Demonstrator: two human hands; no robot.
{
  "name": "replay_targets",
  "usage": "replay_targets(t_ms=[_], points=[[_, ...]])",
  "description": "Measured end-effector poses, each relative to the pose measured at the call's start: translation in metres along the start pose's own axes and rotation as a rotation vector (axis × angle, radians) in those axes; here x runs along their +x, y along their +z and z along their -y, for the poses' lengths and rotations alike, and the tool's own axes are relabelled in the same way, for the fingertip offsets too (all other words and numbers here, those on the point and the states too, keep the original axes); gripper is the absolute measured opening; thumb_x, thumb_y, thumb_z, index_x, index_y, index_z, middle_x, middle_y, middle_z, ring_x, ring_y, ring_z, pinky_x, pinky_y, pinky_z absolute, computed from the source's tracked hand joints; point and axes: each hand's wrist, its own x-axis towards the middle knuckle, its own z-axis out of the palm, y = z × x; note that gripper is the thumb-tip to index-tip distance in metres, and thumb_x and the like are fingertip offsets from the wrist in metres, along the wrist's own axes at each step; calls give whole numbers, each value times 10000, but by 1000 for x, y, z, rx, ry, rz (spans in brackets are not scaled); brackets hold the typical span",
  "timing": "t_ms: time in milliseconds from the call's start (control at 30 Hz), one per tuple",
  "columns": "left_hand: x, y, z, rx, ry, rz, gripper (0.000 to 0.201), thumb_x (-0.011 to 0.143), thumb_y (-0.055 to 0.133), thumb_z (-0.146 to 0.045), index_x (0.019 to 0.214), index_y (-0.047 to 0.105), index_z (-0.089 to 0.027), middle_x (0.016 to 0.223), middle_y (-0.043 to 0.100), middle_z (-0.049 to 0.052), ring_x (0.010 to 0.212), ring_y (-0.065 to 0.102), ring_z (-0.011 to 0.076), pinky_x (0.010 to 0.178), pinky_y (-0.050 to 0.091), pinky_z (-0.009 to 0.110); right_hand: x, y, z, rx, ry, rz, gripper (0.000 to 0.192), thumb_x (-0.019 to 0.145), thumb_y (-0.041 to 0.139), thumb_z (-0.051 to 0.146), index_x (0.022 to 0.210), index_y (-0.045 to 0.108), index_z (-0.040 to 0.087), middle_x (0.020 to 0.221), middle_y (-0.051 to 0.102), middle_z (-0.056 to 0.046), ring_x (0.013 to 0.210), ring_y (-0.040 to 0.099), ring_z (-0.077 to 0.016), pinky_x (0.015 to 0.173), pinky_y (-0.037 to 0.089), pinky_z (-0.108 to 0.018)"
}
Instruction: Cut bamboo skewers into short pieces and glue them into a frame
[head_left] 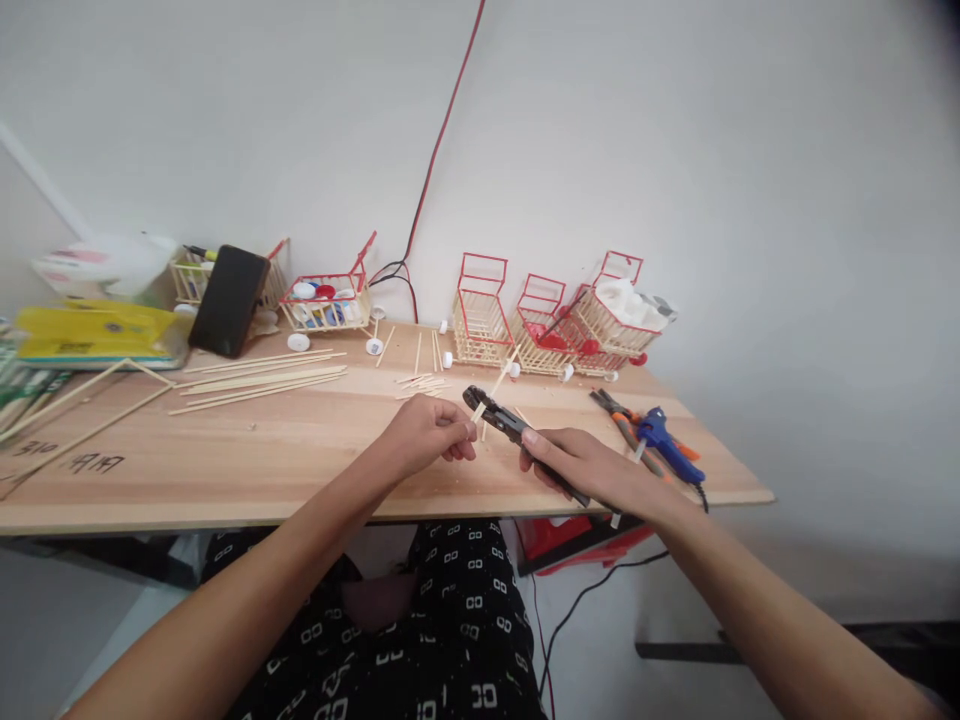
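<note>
My left hand (pixel 435 432) pinches the lower end of a thin pale wooden stick (pixel 505 369) above the table. The stick slants up to the right, crossing the jaws of a pair of black pliers (pixel 504 420). Around the pliers' handles my right hand (pixel 574 462) is closed. Whether the jaws press on the stick is too small to tell. Several short cut sticks (pixel 421 384) lie on the table just beyond my left hand. Longer sticks (pixel 262 382) are spread in a loose bundle to the left.
Small stick-built carts with red handles (pixel 480 315) line the wall, one holding bottle caps (pixel 324 292). A phone (pixel 229 300) leans at left beside a yellow packet (pixel 97 332). At right lie a blue glue gun (pixel 667 445) and orange-handled pliers (pixel 626 425), near the wooden table's edge (pixel 739 492).
</note>
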Motion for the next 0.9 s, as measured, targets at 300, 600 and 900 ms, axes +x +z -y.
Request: replay_targets(t_ms=[300, 600, 900], points=[[-1, -1, -1, 121, 53, -26, 174, 738, 566, -196, 604, 645, -117, 596, 687, 60, 534, 590, 117, 553, 480, 221, -4, -4, -3, 73, -10, 17, 672, 864, 282, 709, 905, 649, 148, 679, 574, -39, 612, 519, -142, 557, 402, -252], [-2, 1, -4, 201, 96, -59, 182, 727, 550, -197, 584, 648, -140, 583, 687, 49, 530, 599, 121, 546, 473, 213, -4, -2, 1, 78, -2, 22, 689, 846, 282, 736, 840, 658, 159, 627, 575, -36, 569, 517, -139, 534, 388, -250], [-2, 2, -1, 224, 56, -64, 178, 711, 549, -220, 578, 641, -144, 581, 691, 52, 521, 600, 131, 527, 468, 219, -5, 0, 0, 38, 27, 5, 684, 843, 293, 735, 806, 643, 148, 601, 561, -33, 521, 498, -131, 499, 377, -250]])
